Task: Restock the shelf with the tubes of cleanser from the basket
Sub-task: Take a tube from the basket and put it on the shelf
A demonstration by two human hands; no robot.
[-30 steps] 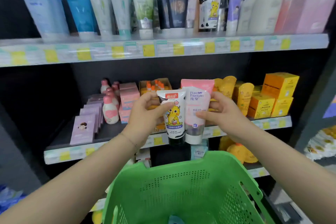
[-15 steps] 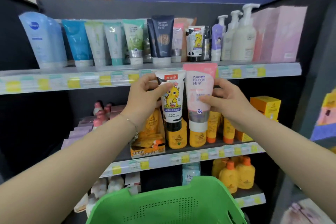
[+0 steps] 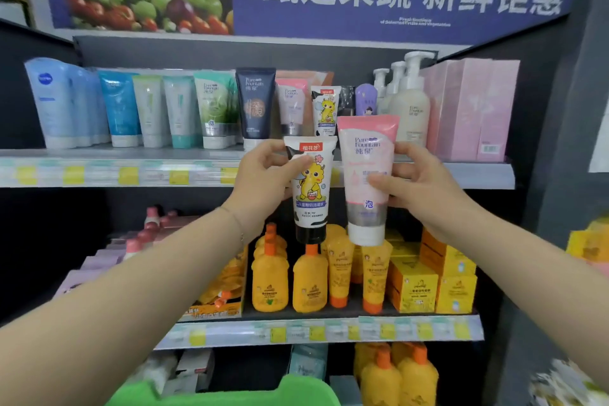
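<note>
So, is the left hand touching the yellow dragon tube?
Touching. The head view shows the left hand gripping the yellow dragon tube, thumb lying across its front.

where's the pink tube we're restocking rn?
Head view, just right of centre: the pink tube is held cap-down in the right hand, in front of the top shelf, beside the cartoon tube in the left hand.

Tubes held up: 2, namely one cartoon-dragon tube [image 3: 309, 188] and one pink tube [image 3: 367, 175]. Pump bottles [image 3: 408, 109] on top shelf [image 3: 478, 171]: 3. Green basket [image 3: 296, 392]: 1.
</note>
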